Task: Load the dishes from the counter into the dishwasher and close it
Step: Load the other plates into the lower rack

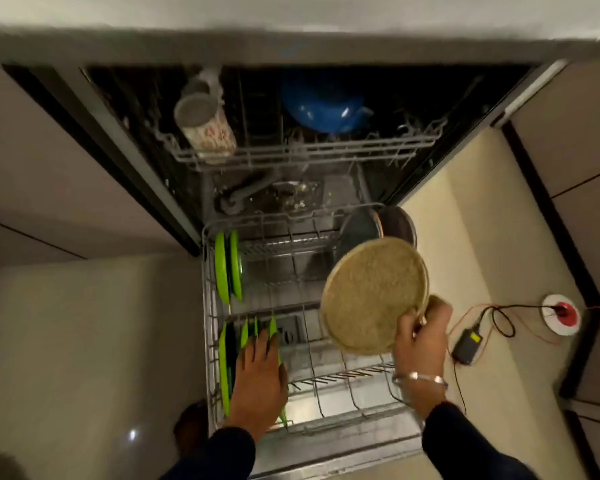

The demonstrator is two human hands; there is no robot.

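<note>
The dishwasher stands open with its lower rack (329,424) pulled out. My right hand (421,336) grips the edge of a round tan speckled plate (371,296) above the rack's right side. My left hand (258,372) rests with straight fingers on green plates (226,362) standing at the rack's front left. Two more green plates (227,266) stand at the rack's back left. Two dark round dishes (378,225) stand at its back right. The upper rack (291,155) holds a patterned mug (205,124) and a blue bowl (326,105).
Pale cabinet fronts flank the dishwasher on both sides. On the floor to the right lie a small black box (468,344) with red and black wires and a red-and-white round object (560,315). The pale counter edge (291,15) runs across the top.
</note>
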